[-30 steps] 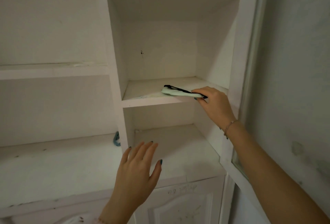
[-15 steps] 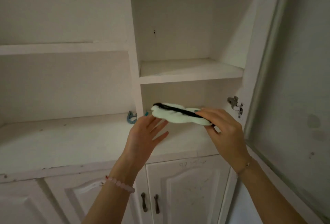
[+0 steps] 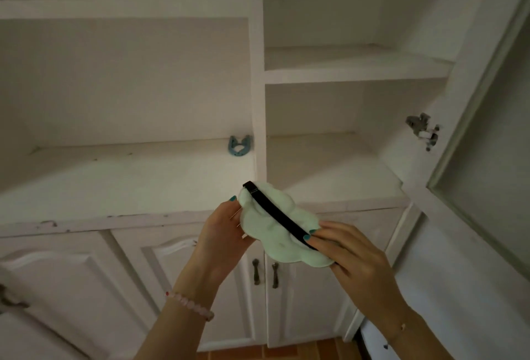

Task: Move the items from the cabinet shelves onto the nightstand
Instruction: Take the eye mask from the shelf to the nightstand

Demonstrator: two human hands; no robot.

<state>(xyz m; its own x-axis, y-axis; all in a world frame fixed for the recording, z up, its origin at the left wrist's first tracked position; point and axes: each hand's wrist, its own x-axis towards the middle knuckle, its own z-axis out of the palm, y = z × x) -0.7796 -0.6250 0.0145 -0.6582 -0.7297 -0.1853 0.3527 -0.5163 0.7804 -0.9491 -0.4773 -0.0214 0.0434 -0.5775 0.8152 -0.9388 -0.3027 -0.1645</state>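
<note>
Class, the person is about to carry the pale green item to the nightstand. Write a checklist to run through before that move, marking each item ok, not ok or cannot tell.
1. pale green item off the shelves: ok, held in front of the cabinet.
2. left hand grips its left edge: ok.
3. right hand pinches its right end over the black strap: ok.
4. nightstand in sight: not ok, outside this view.
5. Shelves emptied: not ok, a blue item lies on the wide left shelf.
</note>
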